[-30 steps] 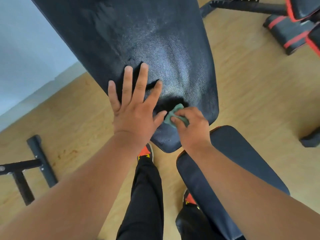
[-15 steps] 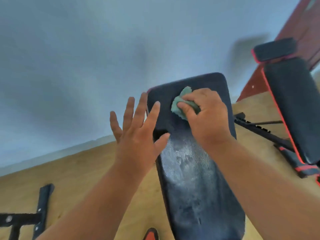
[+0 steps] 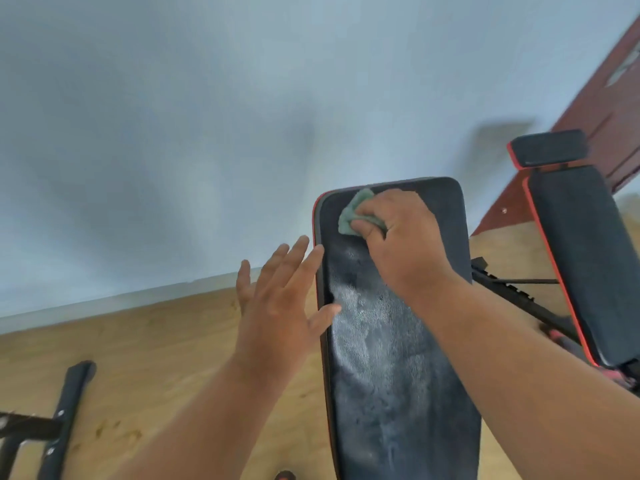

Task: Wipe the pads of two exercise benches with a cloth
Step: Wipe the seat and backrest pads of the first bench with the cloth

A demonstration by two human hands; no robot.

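Left hand [image 3: 277, 303]: open, fingers spread, palm forward, forearm raised.
Right hand [image 3: 401, 237]: knuckles up, fingers curled and clenched, arm extended farther forward than left.

Single head view, angled forward and down, close over bench pad [image 3: 388, 358].

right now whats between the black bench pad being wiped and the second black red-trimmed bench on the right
In the head view, light wooden floor shows between the black inclined pad and the red-trimmed bench, crossed by a black notched metal frame bar.
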